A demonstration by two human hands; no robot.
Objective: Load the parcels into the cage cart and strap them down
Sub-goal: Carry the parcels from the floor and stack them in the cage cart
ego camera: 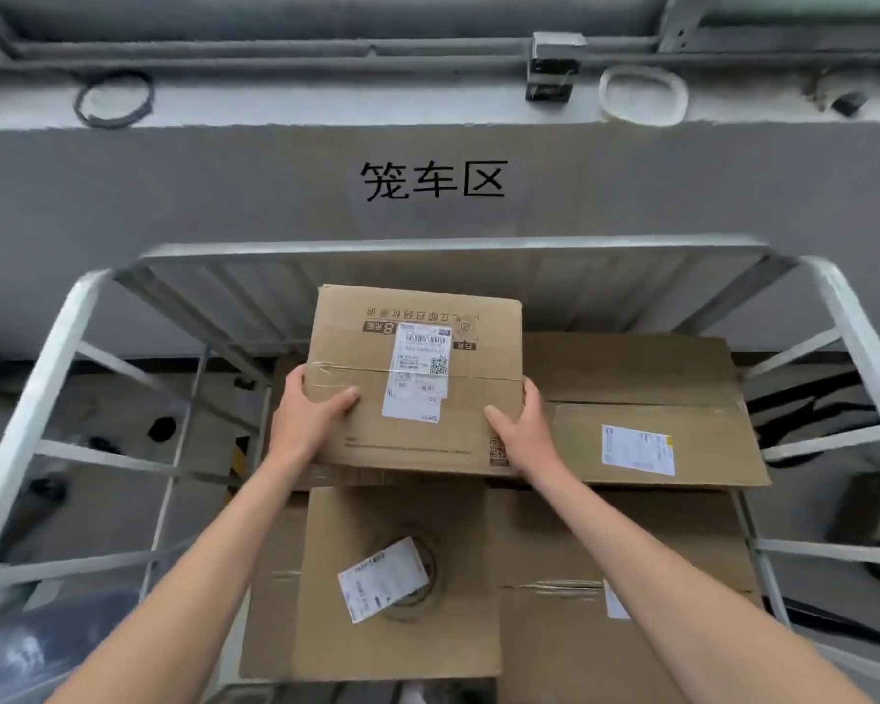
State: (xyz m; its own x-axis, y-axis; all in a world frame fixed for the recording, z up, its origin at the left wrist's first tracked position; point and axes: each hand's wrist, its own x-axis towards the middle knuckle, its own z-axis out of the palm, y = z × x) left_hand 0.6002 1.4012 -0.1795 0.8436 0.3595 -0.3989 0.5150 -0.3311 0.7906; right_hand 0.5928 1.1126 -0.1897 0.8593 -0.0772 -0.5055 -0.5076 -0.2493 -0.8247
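Note:
A brown cardboard parcel (417, 368) with a white shipping label lies on top of the stack inside the metal cage cart (62, 348). My left hand (311, 414) grips its left side, thumb on the top face. My right hand (522, 424) grips its right near corner, thumb on top. To the right lies a wide flat parcel (651, 398) with a white label. Below, nearer to me, sit a parcel (402, 576) with a skewed label and another parcel (605, 602) at the right.
The cart's grey bars (854, 348) rise on the left, back and right. Behind it is a grey wall (174, 195) with black characters. On the ledge above lie a black cable coil (113, 99) and a white loop (643, 94). Dark objects lie on the floor either side.

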